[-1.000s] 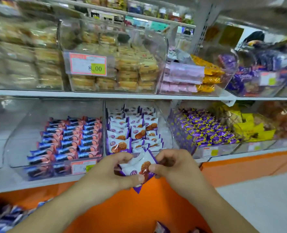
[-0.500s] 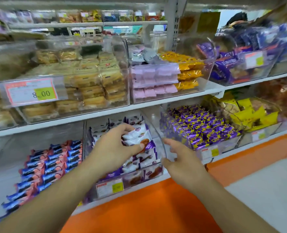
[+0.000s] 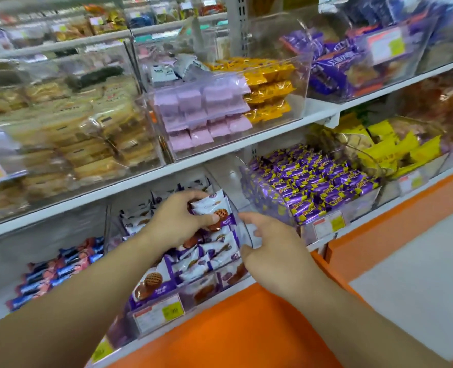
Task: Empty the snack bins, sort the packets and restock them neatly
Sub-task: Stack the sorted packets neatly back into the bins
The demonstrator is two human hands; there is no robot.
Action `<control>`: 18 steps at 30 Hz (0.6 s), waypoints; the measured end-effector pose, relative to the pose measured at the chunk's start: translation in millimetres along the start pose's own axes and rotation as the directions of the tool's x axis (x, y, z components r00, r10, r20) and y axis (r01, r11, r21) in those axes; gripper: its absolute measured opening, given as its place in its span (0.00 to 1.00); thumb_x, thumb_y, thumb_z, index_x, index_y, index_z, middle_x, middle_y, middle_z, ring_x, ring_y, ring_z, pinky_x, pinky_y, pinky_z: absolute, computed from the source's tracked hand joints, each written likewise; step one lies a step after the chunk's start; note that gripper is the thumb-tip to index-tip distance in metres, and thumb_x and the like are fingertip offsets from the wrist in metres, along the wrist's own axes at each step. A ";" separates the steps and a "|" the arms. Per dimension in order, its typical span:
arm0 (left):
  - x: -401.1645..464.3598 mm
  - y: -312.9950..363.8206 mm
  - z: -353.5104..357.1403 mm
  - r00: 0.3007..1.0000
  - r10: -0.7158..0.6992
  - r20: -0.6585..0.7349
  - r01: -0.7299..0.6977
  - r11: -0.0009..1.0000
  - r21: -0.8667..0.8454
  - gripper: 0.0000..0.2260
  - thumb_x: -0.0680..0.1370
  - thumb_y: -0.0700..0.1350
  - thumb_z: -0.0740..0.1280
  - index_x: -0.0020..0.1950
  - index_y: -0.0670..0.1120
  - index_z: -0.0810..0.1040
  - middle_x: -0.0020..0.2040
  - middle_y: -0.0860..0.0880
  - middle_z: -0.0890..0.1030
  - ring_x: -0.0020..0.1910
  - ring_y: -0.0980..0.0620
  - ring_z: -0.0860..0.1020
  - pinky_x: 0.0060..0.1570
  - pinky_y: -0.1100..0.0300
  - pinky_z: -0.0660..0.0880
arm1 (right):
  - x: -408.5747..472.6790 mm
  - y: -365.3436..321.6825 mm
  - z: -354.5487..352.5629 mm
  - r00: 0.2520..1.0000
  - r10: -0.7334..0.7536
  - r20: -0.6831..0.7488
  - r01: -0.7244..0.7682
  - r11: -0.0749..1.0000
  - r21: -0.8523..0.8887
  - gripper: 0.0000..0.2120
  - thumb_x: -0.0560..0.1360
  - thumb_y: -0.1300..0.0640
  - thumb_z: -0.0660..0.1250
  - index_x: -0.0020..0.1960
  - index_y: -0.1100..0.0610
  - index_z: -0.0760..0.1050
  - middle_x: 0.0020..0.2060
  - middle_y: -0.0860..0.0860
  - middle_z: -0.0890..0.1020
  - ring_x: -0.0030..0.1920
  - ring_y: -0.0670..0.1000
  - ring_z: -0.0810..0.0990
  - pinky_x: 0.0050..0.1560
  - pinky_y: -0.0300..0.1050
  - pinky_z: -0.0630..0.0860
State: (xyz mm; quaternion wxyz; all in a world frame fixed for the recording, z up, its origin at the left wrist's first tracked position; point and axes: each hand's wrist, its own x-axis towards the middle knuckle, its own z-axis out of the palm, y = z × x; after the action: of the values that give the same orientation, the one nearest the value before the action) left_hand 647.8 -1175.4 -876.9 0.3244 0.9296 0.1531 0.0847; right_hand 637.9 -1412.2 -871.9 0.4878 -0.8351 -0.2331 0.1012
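Over the clear bin (image 3: pixel 246 235) of wafer packets (image 3: pixel 206 251), left hand (image 3: pixel 177 221) pinches two.

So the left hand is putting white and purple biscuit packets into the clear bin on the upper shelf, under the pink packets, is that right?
Not quite. In the head view, the left hand grips the biscuit packets over the clear bin on the lower shelf, not the upper one. The pink packets sit in a bin on the shelf above it.
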 end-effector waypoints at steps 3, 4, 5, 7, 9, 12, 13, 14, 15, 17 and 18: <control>-3.1 -5.8 -8.0 1.000 0.009 -0.003 -0.009 1.000 0.029 0.25 0.71 0.55 0.81 0.66 0.58 0.79 0.59 0.58 0.83 0.51 0.56 0.83 0.58 0.51 0.80 | 0.0 0.4 0.7 1.000 0.013 -0.004 -0.013 1.000 0.013 0.23 0.78 0.62 0.68 0.65 0.38 0.78 0.35 0.32 0.72 0.41 0.34 0.78 0.34 0.24 0.71; -5.0 -7.9 -9.5 1.000 0.000 0.012 -0.001 0.999 0.051 0.26 0.71 0.55 0.80 0.67 0.59 0.78 0.60 0.58 0.82 0.51 0.57 0.83 0.58 0.52 0.80 | -0.5 0.4 0.7 1.000 0.018 0.003 -0.019 1.000 0.014 0.23 0.78 0.61 0.68 0.66 0.37 0.77 0.36 0.32 0.71 0.40 0.35 0.78 0.35 0.25 0.72; -7.1 -8.9 -10.4 1.000 -0.006 0.026 0.005 0.998 0.063 0.27 0.71 0.56 0.80 0.68 0.59 0.77 0.61 0.57 0.82 0.52 0.57 0.83 0.57 0.52 0.80 | -0.4 0.0 1.0 1.000 0.023 0.009 -0.023 1.000 0.013 0.24 0.79 0.61 0.68 0.68 0.38 0.76 0.36 0.32 0.71 0.38 0.33 0.76 0.35 0.26 0.72; -9.1 -8.0 -10.8 1.000 -0.019 0.023 0.018 0.999 0.044 0.26 0.71 0.56 0.80 0.67 0.58 0.78 0.61 0.57 0.82 0.52 0.56 0.82 0.58 0.51 0.80 | -1.7 -1.2 0.2 0.999 0.031 0.015 -0.031 0.999 0.009 0.24 0.79 0.61 0.68 0.70 0.39 0.75 0.37 0.32 0.70 0.38 0.32 0.75 0.36 0.28 0.74; -8.4 -2.0 -11.5 1.000 -0.025 -0.005 0.025 0.999 -0.024 0.23 0.71 0.54 0.81 0.64 0.58 0.78 0.58 0.57 0.82 0.48 0.54 0.82 0.51 0.54 0.80 | -2.6 -2.2 -0.4 0.999 0.034 0.022 -0.034 0.999 0.007 0.25 0.79 0.61 0.67 0.72 0.40 0.75 0.37 0.33 0.70 0.39 0.33 0.78 0.33 0.28 0.73; -5.8 7.8 -12.4 0.999 -0.047 -0.024 0.044 0.990 -0.132 0.23 0.73 0.52 0.80 0.66 0.58 0.78 0.57 0.60 0.81 0.48 0.52 0.81 0.39 0.63 0.76 | -3.1 -3.0 -0.8 0.999 0.034 0.023 -0.035 0.999 0.027 0.25 0.79 0.62 0.68 0.73 0.42 0.75 0.36 0.33 0.70 0.38 0.24 0.75 0.31 0.25 0.71; -5.3 8.4 -11.6 0.998 -0.051 -0.028 0.046 0.989 -0.140 0.24 0.73 0.52 0.80 0.67 0.58 0.78 0.58 0.60 0.81 0.48 0.51 0.81 0.37 0.65 0.76 | -3.4 -3.3 -0.9 0.999 0.043 0.025 -0.044 0.999 0.033 0.26 0.79 0.62 0.68 0.73 0.42 0.74 0.36 0.33 0.70 0.37 0.24 0.75 0.30 0.26 0.72; -4.7 6.8 -10.1 0.998 -0.055 -0.033 0.050 0.989 -0.142 0.25 0.73 0.52 0.80 0.67 0.57 0.78 0.59 0.60 0.81 0.50 0.51 0.82 0.39 0.65 0.78 | -3.6 -3.4 -0.8 0.999 0.047 0.028 -0.047 0.998 0.035 0.26 0.79 0.62 0.68 0.73 0.42 0.74 0.36 0.34 0.71 0.36 0.27 0.76 0.30 0.26 0.72; -4.2 4.5 -8.2 0.998 -0.056 -0.042 0.049 0.988 -0.144 0.25 0.72 0.52 0.80 0.67 0.56 0.78 0.60 0.59 0.81 0.54 0.50 0.83 0.45 0.61 0.80 | -3.8 -3.6 -0.6 0.999 0.046 0.027 -0.047 0.998 0.033 0.26 0.79 0.62 0.68 0.73 0.42 0.74 0.35 0.34 0.71 0.36 0.31 0.77 0.31 0.27 0.74; -3.4 -1.7 -2.2 0.998 -0.050 -0.036 0.046 0.993 -0.111 0.25 0.72 0.51 0.81 0.67 0.55 0.79 0.62 0.56 0.81 0.60 0.52 0.81 0.61 0.53 0.79 | -4.2 -4.2 -0.7 0.999 0.048 0.024 -0.048 0.998 0.029 0.26 0.79 0.62 0.68 0.72 0.41 0.75 0.35 0.35 0.71 0.36 0.37 0.79 0.31 0.29 0.74; -3.5 -4.2 1.4 0.999 -0.039 -0.029 0.037 0.998 -0.056 0.25 0.72 0.51 0.81 0.67 0.56 0.78 0.62 0.56 0.81 0.62 0.53 0.79 0.63 0.54 0.76 | -4.1 -4.2 -0.6 0.998 0.050 0.023 -0.051 0.998 0.030 0.27 0.79 0.62 0.68 0.73 0.41 0.75 0.35 0.35 0.71 0.36 0.39 0.80 0.30 0.30 0.74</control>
State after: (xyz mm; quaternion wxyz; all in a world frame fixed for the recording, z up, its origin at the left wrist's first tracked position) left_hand 644.0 -1174.3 -880.8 0.3493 0.9158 0.1731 0.0966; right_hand 633.3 -1412.9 -868.2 0.4952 -0.8321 -0.2156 0.1262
